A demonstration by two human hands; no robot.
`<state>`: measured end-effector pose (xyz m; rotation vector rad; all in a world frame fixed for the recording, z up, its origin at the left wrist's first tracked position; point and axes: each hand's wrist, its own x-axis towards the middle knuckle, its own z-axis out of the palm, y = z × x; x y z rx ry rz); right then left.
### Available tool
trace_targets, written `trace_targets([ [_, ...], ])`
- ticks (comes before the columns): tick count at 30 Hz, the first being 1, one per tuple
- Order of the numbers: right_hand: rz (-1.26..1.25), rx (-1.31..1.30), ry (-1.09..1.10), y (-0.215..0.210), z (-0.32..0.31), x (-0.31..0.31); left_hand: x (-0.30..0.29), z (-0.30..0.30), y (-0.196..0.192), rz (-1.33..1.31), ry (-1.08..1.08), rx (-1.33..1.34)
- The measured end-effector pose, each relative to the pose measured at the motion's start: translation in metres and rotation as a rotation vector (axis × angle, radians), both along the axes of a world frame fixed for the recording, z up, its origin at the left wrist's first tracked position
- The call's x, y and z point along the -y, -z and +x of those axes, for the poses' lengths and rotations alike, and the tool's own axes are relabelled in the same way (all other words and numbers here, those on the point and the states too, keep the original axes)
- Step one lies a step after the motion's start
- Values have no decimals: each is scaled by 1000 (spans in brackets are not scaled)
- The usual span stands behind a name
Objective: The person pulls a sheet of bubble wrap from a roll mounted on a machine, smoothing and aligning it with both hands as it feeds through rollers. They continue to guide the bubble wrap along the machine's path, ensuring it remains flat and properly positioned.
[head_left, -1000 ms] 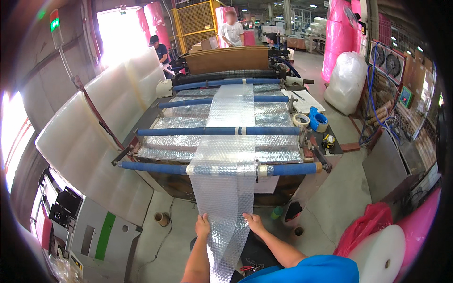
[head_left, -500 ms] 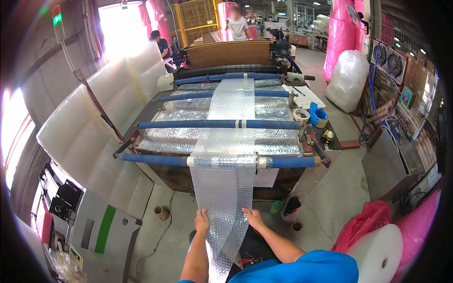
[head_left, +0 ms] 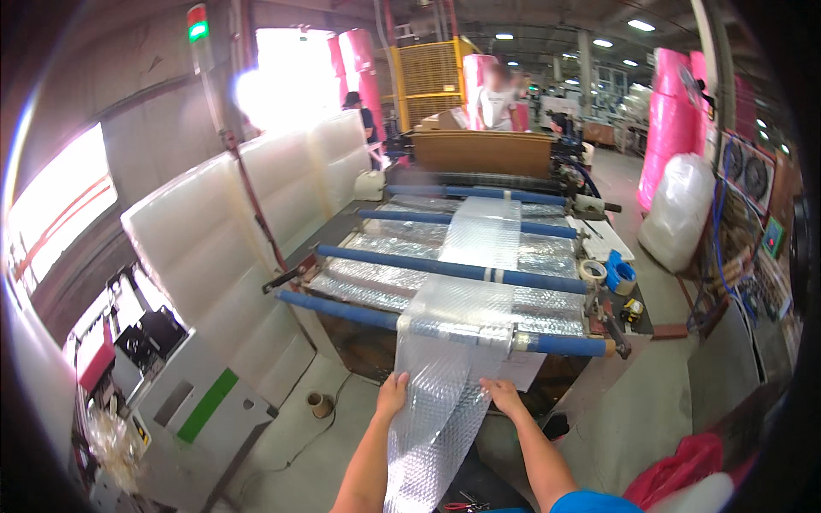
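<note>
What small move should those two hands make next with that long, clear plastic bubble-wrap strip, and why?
Perhaps a gentle, even draw toward the body. The left hand and right hand grip opposite edges of the clear plastic bubble-wrap strip, which runs down from the nearest long blue roller, so matched pulls should help keep it from skewing.

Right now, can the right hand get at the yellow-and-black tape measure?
Probably not directly: the right hand holds the clear bubble-wrap strip by its edge, and the front blue cylindrical roller appears to lie between hand and tape measure.
</note>
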<state>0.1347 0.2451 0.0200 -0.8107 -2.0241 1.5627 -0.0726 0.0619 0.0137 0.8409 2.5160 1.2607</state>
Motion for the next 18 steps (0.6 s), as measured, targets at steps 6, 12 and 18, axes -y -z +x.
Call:
trace_targets([
  [6, -171, -260, 186, -24, -14, -8, -19, 16, -76, 156, -129, 111],
  [12, -299, -219, 217, -12, -10, 43, 5, 18, -49, 188, -86, 153],
  [18, -286, -115, 146, 32, 21, 85, 46, 53, -10, 49, -91, 208],
])
